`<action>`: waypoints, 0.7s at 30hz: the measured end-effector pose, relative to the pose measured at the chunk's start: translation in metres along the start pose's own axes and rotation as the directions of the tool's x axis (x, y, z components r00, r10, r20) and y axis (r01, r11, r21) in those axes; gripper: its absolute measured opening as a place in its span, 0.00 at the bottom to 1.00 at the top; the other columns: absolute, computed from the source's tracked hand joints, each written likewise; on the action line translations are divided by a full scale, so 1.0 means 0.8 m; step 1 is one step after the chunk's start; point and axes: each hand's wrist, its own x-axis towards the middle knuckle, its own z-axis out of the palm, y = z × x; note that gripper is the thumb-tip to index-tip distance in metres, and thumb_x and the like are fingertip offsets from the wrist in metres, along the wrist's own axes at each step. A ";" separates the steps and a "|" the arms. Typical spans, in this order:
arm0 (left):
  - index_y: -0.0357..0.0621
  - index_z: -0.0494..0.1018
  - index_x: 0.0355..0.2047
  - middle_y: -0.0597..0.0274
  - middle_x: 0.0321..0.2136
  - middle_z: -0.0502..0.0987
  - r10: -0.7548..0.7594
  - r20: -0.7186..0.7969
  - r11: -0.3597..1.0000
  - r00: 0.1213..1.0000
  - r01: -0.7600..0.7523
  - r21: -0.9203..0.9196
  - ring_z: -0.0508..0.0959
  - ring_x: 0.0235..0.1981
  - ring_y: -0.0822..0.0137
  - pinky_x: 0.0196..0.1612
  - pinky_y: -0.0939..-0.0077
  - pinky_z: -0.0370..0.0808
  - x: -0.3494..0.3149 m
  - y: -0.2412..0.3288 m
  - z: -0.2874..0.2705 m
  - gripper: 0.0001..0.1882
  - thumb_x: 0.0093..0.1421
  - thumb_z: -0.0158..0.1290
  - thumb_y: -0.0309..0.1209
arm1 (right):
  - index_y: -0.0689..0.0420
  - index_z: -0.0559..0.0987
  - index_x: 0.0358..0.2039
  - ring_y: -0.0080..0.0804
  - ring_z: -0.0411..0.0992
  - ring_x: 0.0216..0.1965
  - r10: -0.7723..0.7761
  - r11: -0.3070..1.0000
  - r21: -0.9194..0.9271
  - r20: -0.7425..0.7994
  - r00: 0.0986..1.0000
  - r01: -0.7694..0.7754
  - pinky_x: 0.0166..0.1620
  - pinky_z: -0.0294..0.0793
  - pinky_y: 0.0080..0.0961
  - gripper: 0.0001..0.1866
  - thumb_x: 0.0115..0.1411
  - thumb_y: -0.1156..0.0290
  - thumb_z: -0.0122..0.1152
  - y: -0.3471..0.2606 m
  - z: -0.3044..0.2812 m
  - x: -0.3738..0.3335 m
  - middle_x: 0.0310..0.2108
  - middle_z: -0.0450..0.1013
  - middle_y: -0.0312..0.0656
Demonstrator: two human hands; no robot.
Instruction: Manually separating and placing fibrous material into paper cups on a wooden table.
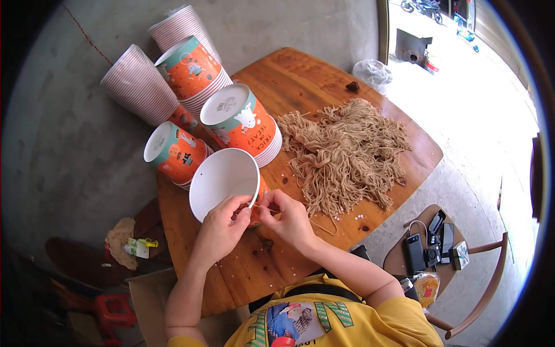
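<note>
An orange paper bucket (222,180) with a white inside lies tilted on the wooden table (300,81), its mouth toward me. My left hand (222,225) pinches its near rim. My right hand (286,217) is right beside it, fingertips closed on a thin tan string at the rim. A big heap of tan string pieces (347,153) lies on the table to the right of my hands.
Stacks of orange and teal paper buckets (245,121) lean at the back left of the table. A wooden chair (430,246) at the right holds phones and small devices. A cardboard box (147,301) and a red stool (113,312) stand at lower left.
</note>
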 end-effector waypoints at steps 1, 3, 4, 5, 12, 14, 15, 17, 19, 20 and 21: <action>0.36 0.71 0.47 0.49 0.37 0.76 -0.004 0.010 1.000 1.000 0.004 -0.015 0.79 0.36 0.58 0.39 0.70 0.75 0.000 0.000 -0.001 0.12 0.64 0.46 0.26 | 0.61 0.73 0.30 0.34 0.76 0.26 -0.001 1.000 0.001 0.001 1.000 0.001 0.33 0.76 0.28 0.07 0.55 0.73 0.60 -0.001 0.000 0.000 0.26 0.75 0.43; 0.36 0.71 0.48 0.53 0.39 0.77 -0.039 0.041 0.999 0.998 0.040 -0.032 0.77 0.39 0.64 0.43 0.72 0.74 0.002 -0.004 -0.006 0.13 0.66 0.45 0.27 | 0.61 0.73 0.30 0.35 0.76 0.26 -0.008 1.000 -0.004 -0.003 1.000 0.008 0.33 0.76 0.28 0.06 0.55 0.73 0.60 -0.002 0.001 0.001 0.26 0.75 0.43; 0.35 0.71 0.49 0.57 0.41 0.77 -0.072 0.075 0.996 0.995 0.076 -0.050 0.76 0.41 0.71 0.46 0.74 0.72 0.004 -0.007 -0.007 0.13 0.67 0.44 0.27 | 0.61 0.73 0.30 0.35 0.76 0.26 -0.009 1.000 -0.005 -0.004 1.000 0.009 0.33 0.76 0.28 0.06 0.55 0.73 0.60 -0.002 0.001 0.002 0.26 0.75 0.43; 0.35 0.71 0.49 0.57 0.41 0.77 -0.071 0.075 0.996 0.995 0.074 -0.051 0.76 0.41 0.71 0.46 0.74 0.72 0.006 -0.009 -0.007 0.13 0.67 0.44 0.27 | 0.61 0.73 0.30 0.35 0.76 0.26 -0.025 1.000 -0.014 -0.006 1.000 0.025 0.33 0.76 0.29 0.07 0.55 0.72 0.60 0.000 0.002 0.002 0.26 0.75 0.43; 0.36 0.72 0.40 0.64 0.33 0.77 -0.150 0.274 0.946 0.950 0.219 -0.241 0.74 0.35 0.77 0.40 0.79 0.73 0.033 -0.024 -0.015 0.08 0.66 0.46 0.27 | 0.61 0.75 0.33 0.19 0.73 0.26 -0.022 0.998 -0.060 0.019 1.000 0.023 0.32 0.74 0.20 0.07 0.58 0.73 0.62 0.002 0.002 0.004 0.26 0.75 0.38; 0.37 0.71 0.38 0.67 0.32 0.76 -0.156 0.293 0.941 0.943 0.232 -0.246 0.72 0.34 0.80 0.40 0.81 0.72 0.037 -0.028 -0.014 0.06 0.66 0.47 0.27 | 0.61 0.75 0.34 0.19 0.72 0.25 -0.028 0.997 -0.067 0.023 0.999 0.029 0.31 0.74 0.20 0.08 0.58 0.72 0.63 0.000 0.001 0.004 0.26 0.75 0.38; 0.37 0.70 0.37 0.66 0.32 0.76 -0.163 0.290 0.945 0.943 0.233 -0.228 0.73 0.34 0.80 0.40 0.82 0.72 0.038 -0.029 -0.014 0.05 0.66 0.47 0.26 | 0.61 0.75 0.34 0.20 0.72 0.24 -0.031 0.997 -0.074 0.028 0.999 0.033 0.30 0.73 0.21 0.08 0.58 0.71 0.63 -0.002 -0.001 0.005 0.25 0.75 0.38; 0.37 0.69 0.36 0.65 0.32 0.76 -0.167 0.279 0.950 0.946 0.231 -0.212 0.73 0.34 0.79 0.40 0.82 0.72 0.039 -0.029 -0.014 0.04 0.66 0.47 0.26 | 0.61 0.75 0.34 0.20 0.71 0.24 -0.037 0.993 -0.107 0.088 0.995 0.046 0.29 0.73 0.21 0.08 0.58 0.70 0.63 -0.005 -0.010 0.008 0.25 0.75 0.38; 0.41 0.68 0.35 0.66 0.33 0.74 -0.174 0.127 0.877 0.976 0.212 -0.431 0.73 0.35 0.78 0.41 0.83 0.72 0.037 -0.027 -0.010 0.05 0.67 0.45 0.28 | 0.61 0.76 0.34 0.20 0.70 0.23 -0.041 0.988 -0.142 0.153 0.987 0.063 0.29 0.72 0.22 0.09 0.59 0.69 0.63 -0.009 -0.024 0.010 0.24 0.75 0.39; 0.41 0.68 0.35 0.66 0.33 0.74 -0.172 0.118 0.876 0.978 0.207 -0.435 0.73 0.35 0.78 0.41 0.83 0.72 0.039 -0.026 -0.011 0.05 0.67 0.45 0.28 | 0.61 0.76 0.34 0.20 0.70 0.23 -0.041 0.977 -0.195 0.225 0.973 0.086 0.28 0.71 0.23 0.09 0.59 0.68 0.63 -0.012 -0.033 0.012 0.24 0.74 0.38; 0.42 0.67 0.35 0.65 0.32 0.75 -0.186 0.104 0.815 0.977 0.213 -0.540 0.74 0.34 0.77 0.41 0.83 0.72 0.043 -0.024 -0.012 0.05 0.67 0.45 0.30 | 0.61 0.76 0.33 0.20 0.69 0.22 -0.036 0.963 -0.246 0.296 0.954 0.113 0.27 0.71 0.23 0.09 0.60 0.68 0.62 -0.016 -0.041 0.014 0.23 0.74 0.38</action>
